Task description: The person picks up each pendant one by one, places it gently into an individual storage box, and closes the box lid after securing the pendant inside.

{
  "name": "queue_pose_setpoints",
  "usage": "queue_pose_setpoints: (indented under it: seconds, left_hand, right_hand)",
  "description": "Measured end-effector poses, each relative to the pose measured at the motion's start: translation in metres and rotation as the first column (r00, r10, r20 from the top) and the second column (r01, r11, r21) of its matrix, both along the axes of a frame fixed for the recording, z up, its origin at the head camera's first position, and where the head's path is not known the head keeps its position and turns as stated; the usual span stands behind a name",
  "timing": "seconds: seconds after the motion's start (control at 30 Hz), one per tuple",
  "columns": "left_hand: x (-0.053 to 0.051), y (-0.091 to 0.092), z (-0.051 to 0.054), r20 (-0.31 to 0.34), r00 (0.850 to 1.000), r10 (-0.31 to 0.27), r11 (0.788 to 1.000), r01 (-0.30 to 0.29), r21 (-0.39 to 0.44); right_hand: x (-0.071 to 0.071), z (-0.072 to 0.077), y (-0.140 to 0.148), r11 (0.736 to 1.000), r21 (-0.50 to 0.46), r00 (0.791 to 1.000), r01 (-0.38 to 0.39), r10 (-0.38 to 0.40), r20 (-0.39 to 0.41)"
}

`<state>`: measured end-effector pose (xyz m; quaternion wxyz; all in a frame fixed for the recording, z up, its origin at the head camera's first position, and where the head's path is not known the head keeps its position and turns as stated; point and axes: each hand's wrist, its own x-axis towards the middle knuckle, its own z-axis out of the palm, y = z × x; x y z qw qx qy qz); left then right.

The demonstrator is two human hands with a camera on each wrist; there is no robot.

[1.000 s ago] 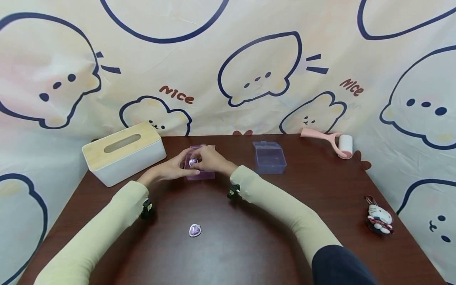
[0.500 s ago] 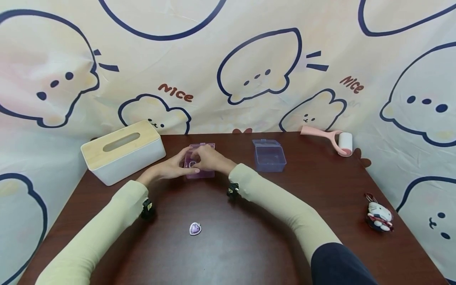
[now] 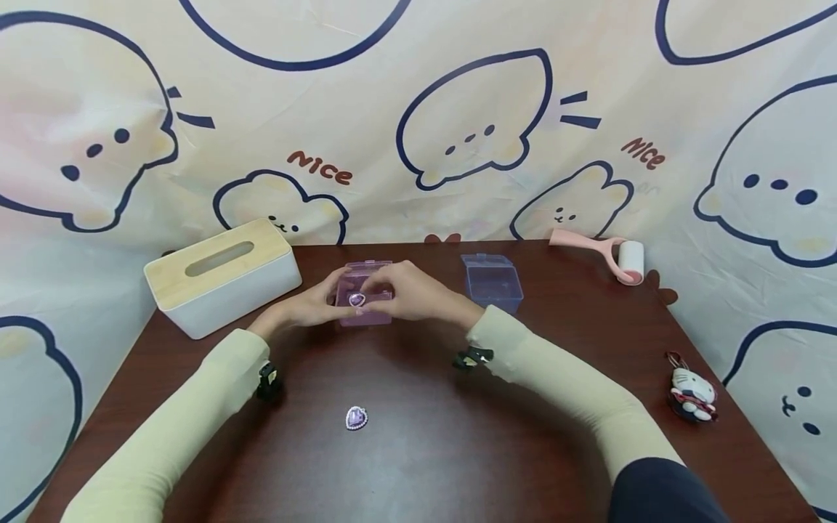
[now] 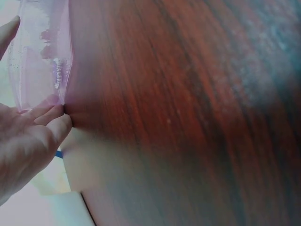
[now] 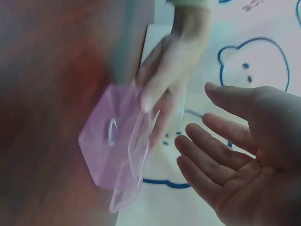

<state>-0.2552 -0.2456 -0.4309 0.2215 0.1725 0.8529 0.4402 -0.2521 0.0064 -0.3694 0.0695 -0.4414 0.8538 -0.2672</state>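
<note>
We are gripping the pink box (image 3: pixel 381 319) with our left hand (image 3: pixel 310 305), which is wrapping its left end: the thumb is lying along the near side and the other fingers are reaching round the far side. We are probably bracing it this way because such a light box would be sliding easily on the bench (image 3: pixel 425 443), and because a hold from the end is leaving the top free to reach into. The lid is standing raised at the far side of the box, away from both hands, so it is presumably not getting in the way.

Our right hand (image 3: pixel 413 292) is hovering at the right of the pink box, fingers loosely bent and grasping nothing; in the right wrist view its fingertips are staying clear of the box walls.

Inside the pink box a purple heart gem (image 3: pixel 356 299) is lying, showing between our hands. A second heart gem (image 3: pixel 356 418) is resting on the bench in front of the box, within easy reach as we judge it.

To the right of the pink box a blue box (image 3: pixel 493 285) is sitting with its lid up, and to the left a tissue box (image 3: pixel 229 287) is standing, both apart from it, seemingly leaving our arms room.
</note>
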Motion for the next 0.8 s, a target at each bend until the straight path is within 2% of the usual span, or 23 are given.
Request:
queue_pose_setpoints:
  seconds: [0.1, 0.2, 0.37, 0.5, 0.63, 0.8]
  left_hand:
    - [-0.001, -0.001, 0.002, -0.001, 1.0, 0.006, 1.0, -0.006, -0.011]
    - [0.0, -0.003, 0.003, -0.007, 1.0, 0.026, 0.999, -0.026, -0.022]
    - [0.001, -0.002, 0.002, -0.008, 0.999, 0.039, 0.999, -0.039, -0.015]
    - [0.002, 0.003, -0.003, 0.033, 0.999, 0.027, 1.0, -0.027, -0.013]
    - [0.003, 0.005, -0.005, 0.056, 0.998, 0.03, 1.0, -0.031, 0.001]
    - [0.001, 0.003, 0.0, 0.06, 0.997, 0.052, 0.999, -0.052, -0.005]
  right_hand:
    - [0.015, 0.0, 0.009, 0.998, 0.011, 0.998, -0.062, 0.062, 0.018]
    - [0.032, -0.009, 0.013, 0.992, 0.025, 0.991, -0.124, 0.122, 0.059]
    - [0.066, -0.041, 0.014, 0.981, 0.099, 0.979, -0.168, 0.154, 0.133]
    - [0.087, -0.067, 0.016, 0.968, 0.169, 0.977, -0.185, 0.163, 0.134]
    - [0.097, -0.074, 0.013, 0.958, 0.205, 0.978, -0.2, 0.182, 0.104]
    - [0.098, -0.072, 0.002, 0.951, 0.208, 0.973, -0.229, 0.224, 0.047]
